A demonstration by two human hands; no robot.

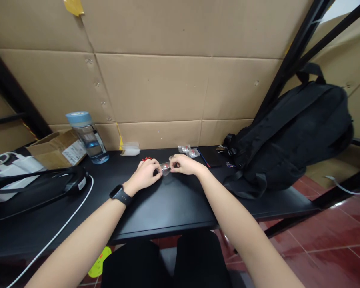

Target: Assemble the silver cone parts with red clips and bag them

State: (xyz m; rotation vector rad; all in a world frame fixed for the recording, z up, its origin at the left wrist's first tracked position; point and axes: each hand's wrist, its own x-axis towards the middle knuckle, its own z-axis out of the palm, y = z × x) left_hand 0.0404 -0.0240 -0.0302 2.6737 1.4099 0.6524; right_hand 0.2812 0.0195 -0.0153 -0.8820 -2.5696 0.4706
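Between my hands is a small clear plastic packet point(165, 168) with something red and shiny inside, held just above the black desk. My left hand point(145, 174), with a black watch on its wrist, pinches the packet's left edge. My right hand point(183, 164) pinches its right edge with thumb and forefinger. Behind my right hand lie similar clear packets point(189, 151) with red in them. Small red pieces point(147, 159) show just beyond my left hand, partly hidden by it.
On the left stand a water bottle point(88, 138) with a blue lid, an open cardboard box point(57, 149) and white chargers point(22, 166). A white cable point(69, 218) crosses the desk. To the right are a dark notebook with a pen point(204, 158), keys point(220, 148) and a black backpack point(294, 132).
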